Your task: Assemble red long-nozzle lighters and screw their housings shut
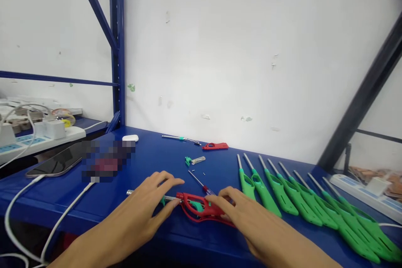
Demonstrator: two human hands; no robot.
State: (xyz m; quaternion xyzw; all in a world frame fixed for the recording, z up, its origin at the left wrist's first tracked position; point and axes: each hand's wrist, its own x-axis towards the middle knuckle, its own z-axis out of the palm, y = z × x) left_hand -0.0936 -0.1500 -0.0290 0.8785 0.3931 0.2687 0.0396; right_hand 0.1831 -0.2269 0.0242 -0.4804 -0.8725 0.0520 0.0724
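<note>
A red gas lighter [196, 213] lies near the front edge of the blue table, its housing showing green inner parts and its metal tube pointing left. My right hand [237, 211] grips the handle end, with the thumb side hidden. Above the tube is my left hand [158, 199], thumb and index finger apart; the thumb tip is at the nose of the housing. The hand hides part of the tube. Just behind the lighter lies a screwdriver [204, 187] with a clear handle. Farther back are a small fuel tank with a green valve [197, 160] and two tiny screws.
Several green lighters [289, 197] lie in a row on the right. At the back are a loose metal tube [172, 137] and a red housing half [216, 146]. A phone [59, 160] with a cable, a white case [130, 138] and a power strip [40, 144] are left.
</note>
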